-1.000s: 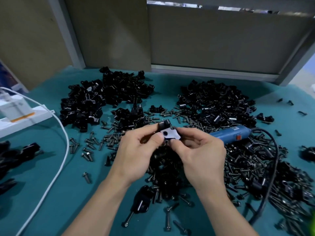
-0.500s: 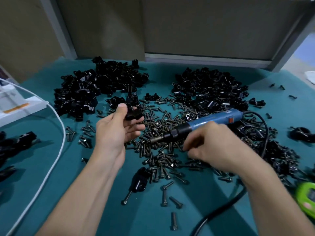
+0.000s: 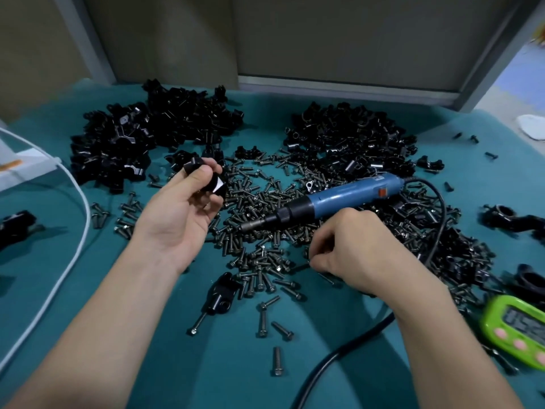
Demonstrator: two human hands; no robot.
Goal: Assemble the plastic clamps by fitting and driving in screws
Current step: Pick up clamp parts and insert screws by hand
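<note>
Both hands curl: left hand (image 3: 177, 215) grips a black clamp (image 3: 213, 184); right hand (image 3: 362, 249) bunches fingertips (image 3: 323, 261) on loose screws (image 3: 259, 202), hold unclear.

I can read nothing for certain; the green timer (image 3: 516, 329), well right of the fingers (image 3: 328, 245) of the right hand (image 3: 362, 249), shows dark digits too blurred to tell; the blue screwdriver (image 3: 345, 197), just beyond those fingers, carries a pale label too small to read.
</note>
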